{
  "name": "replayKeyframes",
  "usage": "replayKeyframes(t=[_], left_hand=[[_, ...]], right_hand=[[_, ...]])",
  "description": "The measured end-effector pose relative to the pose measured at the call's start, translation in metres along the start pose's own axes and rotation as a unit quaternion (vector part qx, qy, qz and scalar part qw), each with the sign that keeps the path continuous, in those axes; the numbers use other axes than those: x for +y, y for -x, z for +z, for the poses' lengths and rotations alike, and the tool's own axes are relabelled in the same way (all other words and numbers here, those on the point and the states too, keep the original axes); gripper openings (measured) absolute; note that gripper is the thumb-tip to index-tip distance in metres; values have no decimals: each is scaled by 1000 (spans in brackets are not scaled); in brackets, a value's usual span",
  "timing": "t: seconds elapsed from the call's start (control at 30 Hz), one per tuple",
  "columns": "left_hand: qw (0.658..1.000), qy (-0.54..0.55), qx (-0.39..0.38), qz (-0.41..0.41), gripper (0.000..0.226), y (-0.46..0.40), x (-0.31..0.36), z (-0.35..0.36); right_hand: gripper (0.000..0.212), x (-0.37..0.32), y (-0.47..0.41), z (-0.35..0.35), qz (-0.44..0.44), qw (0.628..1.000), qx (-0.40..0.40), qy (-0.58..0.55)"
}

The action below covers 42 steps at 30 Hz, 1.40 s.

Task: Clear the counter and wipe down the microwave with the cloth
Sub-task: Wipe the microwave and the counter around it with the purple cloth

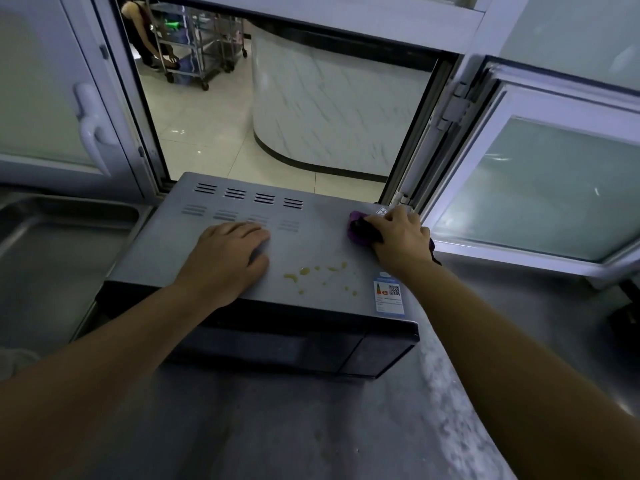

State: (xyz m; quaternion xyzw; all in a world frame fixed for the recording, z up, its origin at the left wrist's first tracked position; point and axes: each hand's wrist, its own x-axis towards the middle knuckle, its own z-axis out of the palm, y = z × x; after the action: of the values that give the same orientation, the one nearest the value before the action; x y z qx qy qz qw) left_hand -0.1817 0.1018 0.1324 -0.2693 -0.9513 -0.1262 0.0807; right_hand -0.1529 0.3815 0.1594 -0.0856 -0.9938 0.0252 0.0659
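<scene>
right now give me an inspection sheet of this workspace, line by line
surface: grey steel counter, dull smears near the front
job's things: grey metal microwave on the counter, yellowish spill drops on its top; crumpled purple cloth at the top's far right corner
clutter: pale crumpled item at the left edge, unclear what
hands: left hand flat on the microwave top; right hand grips the cloth
cables: nothing seen
surroundings: steel sink basin to the left; open serving hatch behind, a person and wheeled metal racks beyond; hinged frosted window open at right
</scene>
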Motion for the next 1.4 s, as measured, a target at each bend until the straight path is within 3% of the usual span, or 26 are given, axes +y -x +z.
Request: replayKeyframes(t=[0.2,0.53,0.77,0.93,1.17,1.4], left_hand=[[1000,7,18,12,40,4,1,-2],[1000,-4,0,10,42,7,3,-6],[1000,-13,21,13,42,3,0,-1],[1000,-14,6,-3,60,0,-4,5],[1000,-15,11,-13,68,-3,-2,5],[1000,-13,-1,-25,56,-4,-3,9]], right_hand=[[45,-10,63,-12,-34,999,-8,-10],[50,-25,129,-13,-109,994,21,4],[45,-25,71,-5,-98,995,7,-33],[39,-23,14,3,-82,996,16,-33],[39,-19,-54,18,-74,996,46,-16],[41,-25,-99,26,-69,996,16,-48]])
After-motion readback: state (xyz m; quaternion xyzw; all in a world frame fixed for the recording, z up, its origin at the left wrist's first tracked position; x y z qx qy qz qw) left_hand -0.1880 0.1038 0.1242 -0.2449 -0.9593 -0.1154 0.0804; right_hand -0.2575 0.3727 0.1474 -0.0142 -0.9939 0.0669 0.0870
